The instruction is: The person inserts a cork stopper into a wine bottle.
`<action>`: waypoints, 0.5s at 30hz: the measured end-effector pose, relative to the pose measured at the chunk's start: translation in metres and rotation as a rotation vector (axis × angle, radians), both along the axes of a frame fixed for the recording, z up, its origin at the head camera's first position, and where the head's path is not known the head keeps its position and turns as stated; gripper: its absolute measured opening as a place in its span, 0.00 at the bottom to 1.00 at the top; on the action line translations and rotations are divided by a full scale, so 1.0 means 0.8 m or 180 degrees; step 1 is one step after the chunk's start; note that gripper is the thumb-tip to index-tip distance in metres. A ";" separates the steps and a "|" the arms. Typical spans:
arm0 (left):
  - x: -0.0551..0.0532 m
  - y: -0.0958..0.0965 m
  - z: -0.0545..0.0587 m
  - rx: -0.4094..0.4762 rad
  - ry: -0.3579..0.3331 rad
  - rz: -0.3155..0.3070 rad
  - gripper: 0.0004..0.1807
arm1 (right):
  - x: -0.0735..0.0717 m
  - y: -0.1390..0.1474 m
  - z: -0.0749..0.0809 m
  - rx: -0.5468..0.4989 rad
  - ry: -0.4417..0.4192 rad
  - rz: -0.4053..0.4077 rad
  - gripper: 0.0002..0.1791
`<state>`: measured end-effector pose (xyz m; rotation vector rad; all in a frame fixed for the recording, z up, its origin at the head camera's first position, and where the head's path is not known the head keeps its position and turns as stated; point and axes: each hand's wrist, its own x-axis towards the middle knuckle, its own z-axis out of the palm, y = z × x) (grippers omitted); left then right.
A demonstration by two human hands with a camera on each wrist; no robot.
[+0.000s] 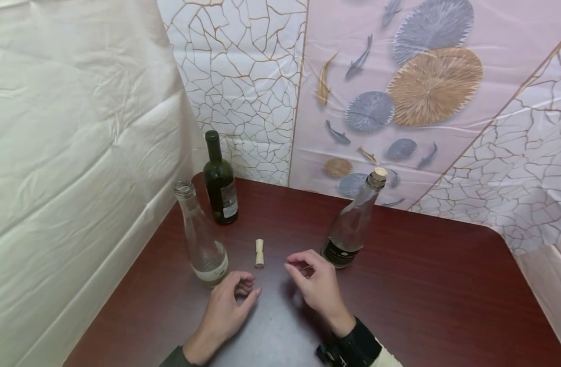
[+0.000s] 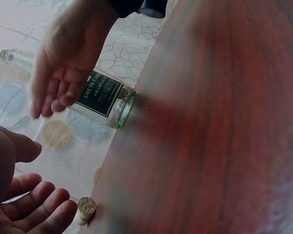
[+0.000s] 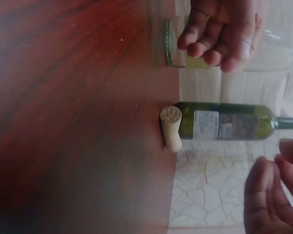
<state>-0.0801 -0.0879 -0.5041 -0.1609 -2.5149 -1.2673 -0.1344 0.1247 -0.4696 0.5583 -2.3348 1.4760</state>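
Clear glass bottle (image 1: pixel 352 221), cork (image 1: pixel 380 174) in its mouth, open-topped clear bottle (image 1: pixel 201 242), green bottle (image 1: pixel 220 178) — hands (image 1: pixel 227 308) (image 1: pixel 321 286) apart, both loosely curled

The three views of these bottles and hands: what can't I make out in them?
- Left wrist: the left hand is cut off by the left edge; the right hand hides part of the corked bottle.
- Right wrist: the left hand hides part of the uncorked bottle, whose neck the right edge cuts off.
- Head: print on the green bottle is too small to read.
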 end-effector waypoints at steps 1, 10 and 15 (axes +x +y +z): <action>0.000 -0.001 0.000 0.0012 0.0003 -0.0003 0.15 | -0.003 -0.004 0.000 0.0058 -0.0062 0.0041 0.06; 0.000 -0.005 -0.003 0.0056 0.0030 -0.0039 0.15 | -0.031 -0.040 0.002 0.0791 -0.0410 0.0357 0.09; 0.000 -0.006 -0.004 0.0105 0.0016 -0.0071 0.14 | -0.043 -0.052 0.000 0.1212 -0.0522 0.0373 0.10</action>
